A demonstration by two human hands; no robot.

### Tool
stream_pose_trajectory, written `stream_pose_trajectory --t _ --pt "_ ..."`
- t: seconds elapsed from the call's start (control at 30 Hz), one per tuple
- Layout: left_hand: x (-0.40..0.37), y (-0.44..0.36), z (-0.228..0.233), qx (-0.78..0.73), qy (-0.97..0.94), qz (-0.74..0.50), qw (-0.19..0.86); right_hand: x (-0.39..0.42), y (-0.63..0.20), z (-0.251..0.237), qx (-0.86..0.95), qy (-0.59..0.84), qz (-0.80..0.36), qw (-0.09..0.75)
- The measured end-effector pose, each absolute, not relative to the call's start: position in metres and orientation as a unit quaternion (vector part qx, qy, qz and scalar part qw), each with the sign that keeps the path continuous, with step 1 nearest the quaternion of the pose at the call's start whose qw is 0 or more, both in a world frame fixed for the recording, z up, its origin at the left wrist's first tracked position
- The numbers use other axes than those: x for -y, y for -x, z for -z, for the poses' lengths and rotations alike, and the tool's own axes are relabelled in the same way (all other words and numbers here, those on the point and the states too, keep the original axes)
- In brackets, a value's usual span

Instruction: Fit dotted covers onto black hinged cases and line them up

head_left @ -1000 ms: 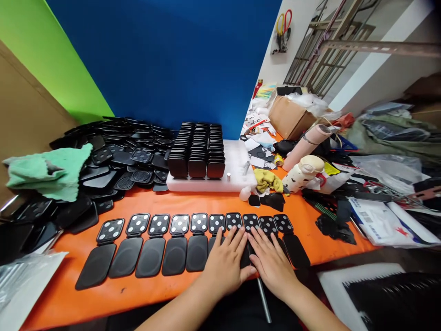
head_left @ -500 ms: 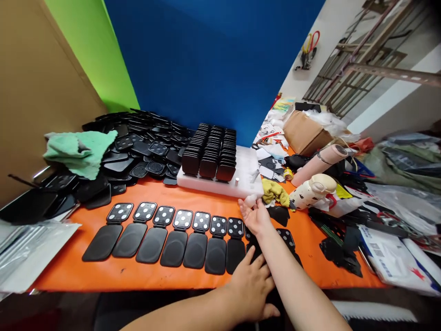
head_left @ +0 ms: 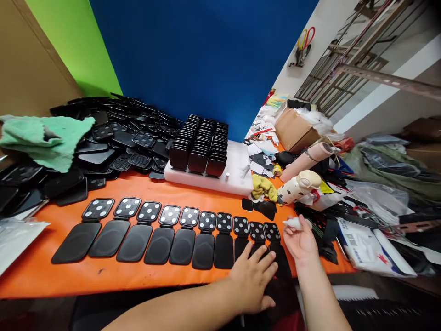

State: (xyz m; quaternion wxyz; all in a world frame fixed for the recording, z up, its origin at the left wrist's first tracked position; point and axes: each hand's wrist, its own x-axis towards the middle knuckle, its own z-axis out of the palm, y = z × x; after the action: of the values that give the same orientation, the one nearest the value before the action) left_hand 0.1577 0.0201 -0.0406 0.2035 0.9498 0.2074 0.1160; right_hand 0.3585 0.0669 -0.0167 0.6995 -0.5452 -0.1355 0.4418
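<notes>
A row of several black hinged cases (head_left: pixel 161 232) lies open on the orange table (head_left: pixel 103 276), each upper half showing white dots. My left hand (head_left: pixel 253 278) rests flat, fingers spread, on the lower halves of the rightmost cases near the table's front edge. My right hand (head_left: pixel 301 239) hovers just right of the row's end and holds a small white bottle (head_left: pixel 292 223) between its fingers, tip pointing left.
A white foam tray (head_left: pixel 237 179) with three stacks of black parts stands behind the row. A heap of black cases (head_left: pixel 113 138) and a green cloth (head_left: pixel 44 138) lie at left. Clutter, a cardboard box (head_left: pixel 292 128) and a cream bottle (head_left: pixel 298 186) fill the right.
My right hand reached out to the foam tray's front edge, then drew back holding the small white bottle. My left hand slid toward me on the rightmost cases. The view shifted.
</notes>
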Motion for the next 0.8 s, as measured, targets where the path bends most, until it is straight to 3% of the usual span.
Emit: stream_pose_trajectory --t 0.33,0.8 --pt "-0.019 -0.174 0.056 -0.176 -0.962 -0.097 0.184 -0.075 -0.358 0.057 0.202 0.641 -0.259 0.693" --pt "-0.018 -0.175 0.06 -0.179 -0.963 -0.115 0.167 -0.075 -0.359 0.067 0.227 0.69 -0.21 0.654"
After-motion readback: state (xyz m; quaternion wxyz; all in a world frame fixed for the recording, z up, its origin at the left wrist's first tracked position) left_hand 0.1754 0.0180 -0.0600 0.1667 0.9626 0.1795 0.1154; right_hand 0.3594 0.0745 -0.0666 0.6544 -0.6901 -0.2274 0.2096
